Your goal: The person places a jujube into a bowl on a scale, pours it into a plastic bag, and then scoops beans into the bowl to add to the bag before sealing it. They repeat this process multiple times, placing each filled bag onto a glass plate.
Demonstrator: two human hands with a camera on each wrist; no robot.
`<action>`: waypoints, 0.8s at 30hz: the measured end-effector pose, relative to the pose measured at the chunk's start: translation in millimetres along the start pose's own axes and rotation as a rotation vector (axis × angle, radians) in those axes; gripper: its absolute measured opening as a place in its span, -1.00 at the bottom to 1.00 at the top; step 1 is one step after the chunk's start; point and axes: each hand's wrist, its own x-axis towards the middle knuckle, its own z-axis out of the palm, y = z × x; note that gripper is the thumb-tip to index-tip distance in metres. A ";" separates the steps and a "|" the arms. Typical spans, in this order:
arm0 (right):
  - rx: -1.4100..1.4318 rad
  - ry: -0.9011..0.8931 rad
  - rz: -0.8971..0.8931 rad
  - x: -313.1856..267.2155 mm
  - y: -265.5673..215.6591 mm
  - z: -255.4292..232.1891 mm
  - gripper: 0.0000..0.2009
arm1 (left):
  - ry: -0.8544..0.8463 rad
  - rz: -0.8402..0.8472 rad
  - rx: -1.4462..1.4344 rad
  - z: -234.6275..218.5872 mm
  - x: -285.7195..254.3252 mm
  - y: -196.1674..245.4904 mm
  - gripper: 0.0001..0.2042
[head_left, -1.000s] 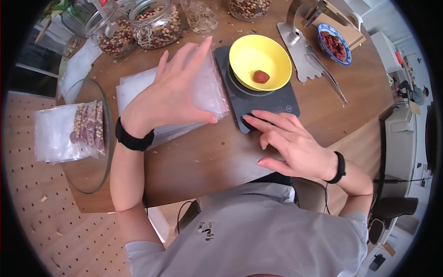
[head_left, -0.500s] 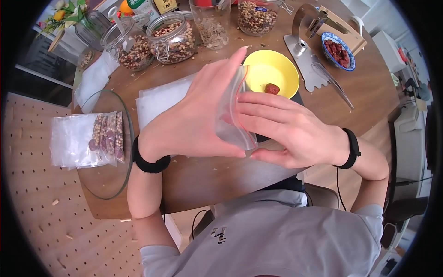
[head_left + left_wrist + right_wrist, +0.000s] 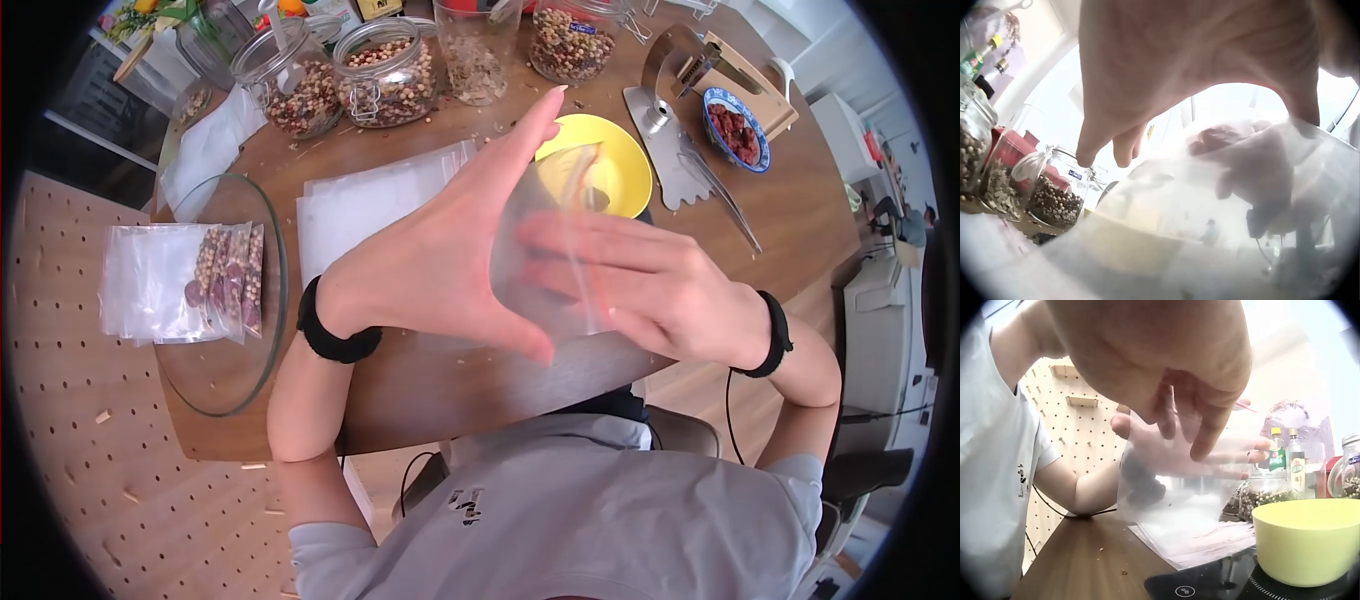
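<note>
A clear zip bag with a red strip along its mouth is spread between the two hands. My left hand stays wide, thumb and fingers far apart, with the film against the palm side. The fairly straight fingers of my right hand show hazily through the film, while its thumb is outside near the red strip. Through the bag in the right wrist view, the left hand appears behind it. Just beyond, a yellow bowl stands on a black scale; the bag partly covers the bowl.
Stacked flat bags lie left. A glass sheet at the table's left edge bears filled bags. Behind stand bean jars. At right are metal tongs and a blue-patterned bowl of dark red pieces.
Both hands have come together over the scale with a zip bag between them. In the last half second, the right fingers have shifted behind the film and the bag has spread wider.
</note>
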 end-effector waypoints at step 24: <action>-0.140 -0.106 0.037 -0.2 -18.5 -36.9 -0.36 | -0.115 -0.169 0.205 -23.1 -14.3 15.3 0.32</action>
